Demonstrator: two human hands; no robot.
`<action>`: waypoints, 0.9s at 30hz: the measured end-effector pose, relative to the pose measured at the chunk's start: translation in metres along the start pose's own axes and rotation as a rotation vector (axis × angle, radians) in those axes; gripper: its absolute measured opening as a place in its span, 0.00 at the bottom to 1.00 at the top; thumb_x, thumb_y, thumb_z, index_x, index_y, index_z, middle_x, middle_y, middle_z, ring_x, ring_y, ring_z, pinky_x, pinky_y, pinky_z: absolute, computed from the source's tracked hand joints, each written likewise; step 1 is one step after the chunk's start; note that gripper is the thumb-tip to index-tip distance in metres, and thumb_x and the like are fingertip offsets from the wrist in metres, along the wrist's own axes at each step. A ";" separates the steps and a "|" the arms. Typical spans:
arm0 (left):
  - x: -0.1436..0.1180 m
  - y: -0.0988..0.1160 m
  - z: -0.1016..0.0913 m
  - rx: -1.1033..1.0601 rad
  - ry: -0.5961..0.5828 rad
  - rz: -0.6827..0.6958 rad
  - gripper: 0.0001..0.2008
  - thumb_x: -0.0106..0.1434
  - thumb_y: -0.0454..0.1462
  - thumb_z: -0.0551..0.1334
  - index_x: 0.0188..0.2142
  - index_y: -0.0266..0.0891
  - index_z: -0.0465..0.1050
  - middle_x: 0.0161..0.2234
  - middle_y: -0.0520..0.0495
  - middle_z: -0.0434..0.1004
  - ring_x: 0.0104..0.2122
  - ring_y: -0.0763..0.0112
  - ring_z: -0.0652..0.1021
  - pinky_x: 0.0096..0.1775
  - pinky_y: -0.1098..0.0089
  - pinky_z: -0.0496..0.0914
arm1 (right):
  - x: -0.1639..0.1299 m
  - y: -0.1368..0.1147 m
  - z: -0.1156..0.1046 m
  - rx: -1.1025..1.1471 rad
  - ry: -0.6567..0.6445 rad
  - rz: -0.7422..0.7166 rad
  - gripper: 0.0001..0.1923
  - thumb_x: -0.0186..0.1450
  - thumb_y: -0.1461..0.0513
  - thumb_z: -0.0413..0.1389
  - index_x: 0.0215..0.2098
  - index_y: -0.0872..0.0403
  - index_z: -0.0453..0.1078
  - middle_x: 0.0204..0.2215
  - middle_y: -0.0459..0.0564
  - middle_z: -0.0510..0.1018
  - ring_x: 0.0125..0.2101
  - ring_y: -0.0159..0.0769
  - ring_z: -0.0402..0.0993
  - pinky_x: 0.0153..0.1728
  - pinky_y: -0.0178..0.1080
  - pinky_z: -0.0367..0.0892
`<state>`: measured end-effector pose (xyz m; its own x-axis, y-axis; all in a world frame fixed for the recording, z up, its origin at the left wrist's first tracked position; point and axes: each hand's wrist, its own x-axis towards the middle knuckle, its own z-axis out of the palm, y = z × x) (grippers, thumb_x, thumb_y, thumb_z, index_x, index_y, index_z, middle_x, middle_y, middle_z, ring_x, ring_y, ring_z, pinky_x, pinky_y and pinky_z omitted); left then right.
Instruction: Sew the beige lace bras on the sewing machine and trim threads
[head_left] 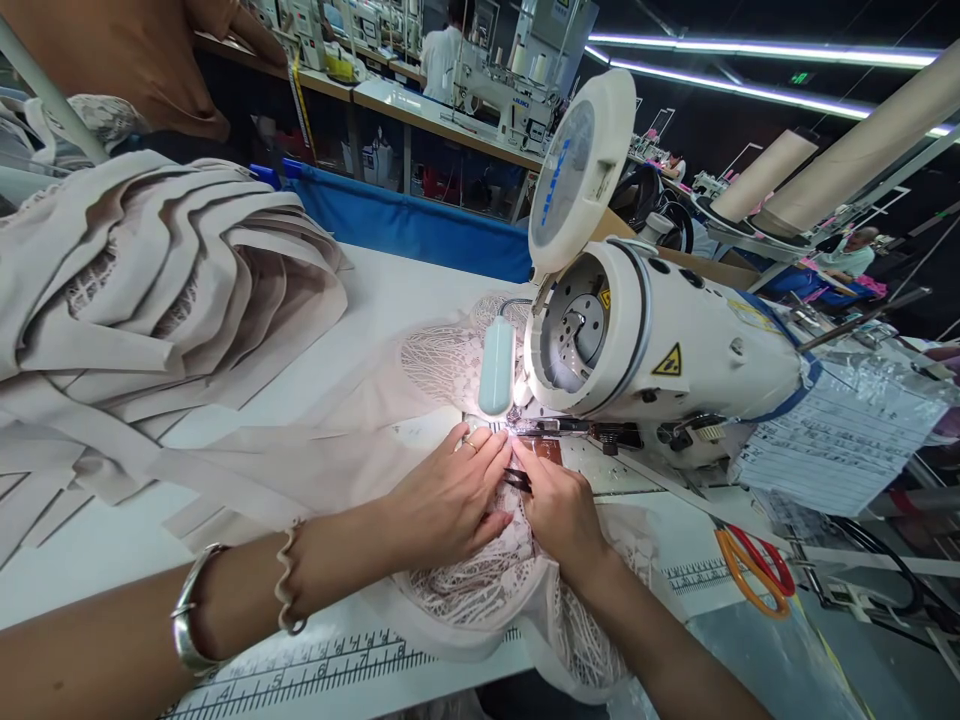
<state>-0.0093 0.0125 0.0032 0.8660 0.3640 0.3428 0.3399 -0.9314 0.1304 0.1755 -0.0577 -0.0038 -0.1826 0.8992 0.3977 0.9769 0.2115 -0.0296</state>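
Observation:
A pale pink lace garment piece (469,590) lies under the head of a white sewing machine (675,330) and hangs over the table's front edge. My left hand (454,490) rests on the lace, fingers stretched out flat, their tips by the lit needle area. Close beside it, my right hand (559,505) has its index finger pressed on the fabric near the needle. Its other fingers are curled round small dark thread snips (517,480), whose two points stick out toward my left hand. The handle end of the snips is hidden in the palm.
A heap of beige fabric strips (172,270) covers the table's left side. A pale green lamp (496,368) hangs by the needle, near the machine's raised round cover (581,170). Orange-and-red-handled scissors (754,570) lie at right. A printed ruler (322,675) runs along the front.

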 end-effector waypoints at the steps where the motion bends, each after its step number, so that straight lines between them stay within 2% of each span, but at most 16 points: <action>1: 0.000 0.000 0.000 0.004 -0.008 -0.004 0.30 0.71 0.48 0.52 0.60 0.22 0.64 0.58 0.26 0.71 0.54 0.45 0.73 0.56 0.49 0.61 | 0.000 0.000 0.000 -0.003 -0.005 0.005 0.24 0.65 0.73 0.48 0.56 0.63 0.74 0.29 0.53 0.83 0.29 0.38 0.80 0.31 0.35 0.72; 5: 0.000 -0.002 0.001 0.016 -0.015 -0.008 0.31 0.72 0.49 0.50 0.61 0.23 0.65 0.60 0.27 0.70 0.55 0.46 0.72 0.58 0.47 0.58 | 0.000 -0.001 -0.001 -0.011 -0.036 0.024 0.25 0.65 0.73 0.47 0.57 0.62 0.74 0.27 0.52 0.82 0.28 0.37 0.80 0.31 0.34 0.71; 12: 0.002 -0.004 0.001 0.032 0.008 0.000 0.30 0.73 0.49 0.49 0.59 0.24 0.67 0.59 0.26 0.71 0.56 0.45 0.72 0.58 0.46 0.58 | 0.004 0.001 0.000 -0.030 -0.052 0.031 0.26 0.65 0.73 0.46 0.57 0.61 0.74 0.30 0.53 0.84 0.29 0.38 0.80 0.33 0.34 0.73; 18: 0.000 -0.002 -0.005 0.034 0.022 0.012 0.24 0.72 0.46 0.52 0.53 0.26 0.72 0.52 0.30 0.75 0.53 0.48 0.72 0.57 0.49 0.59 | 0.001 0.001 -0.001 0.017 0.022 -0.028 0.24 0.65 0.73 0.46 0.55 0.63 0.75 0.29 0.54 0.83 0.29 0.37 0.80 0.33 0.34 0.74; 20: -0.001 0.000 -0.004 0.037 0.027 0.026 0.24 0.72 0.44 0.52 0.52 0.25 0.73 0.50 0.31 0.75 0.53 0.49 0.72 0.57 0.50 0.59 | -0.001 0.000 -0.002 0.025 0.055 -0.046 0.25 0.65 0.73 0.45 0.54 0.63 0.75 0.32 0.54 0.84 0.30 0.37 0.81 0.34 0.34 0.74; 23: -0.003 0.003 -0.001 0.051 0.034 0.041 0.24 0.72 0.44 0.52 0.53 0.25 0.73 0.52 0.31 0.75 0.53 0.50 0.72 0.57 0.51 0.59 | -0.003 -0.002 -0.003 0.041 0.084 -0.059 0.25 0.65 0.74 0.44 0.53 0.64 0.75 0.38 0.56 0.85 0.33 0.38 0.82 0.35 0.35 0.75; 27: -0.003 0.004 0.000 0.086 0.054 0.023 0.28 0.73 0.46 0.50 0.58 0.22 0.69 0.56 0.30 0.74 0.54 0.48 0.72 0.58 0.49 0.57 | -0.003 0.000 -0.001 0.045 0.026 -0.026 0.25 0.65 0.73 0.45 0.55 0.63 0.74 0.35 0.55 0.85 0.32 0.37 0.82 0.35 0.35 0.74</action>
<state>-0.0108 0.0080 0.0022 0.8536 0.3401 0.3946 0.3529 -0.9347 0.0421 0.1761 -0.0604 -0.0040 -0.2044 0.8830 0.4225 0.9658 0.2523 -0.0600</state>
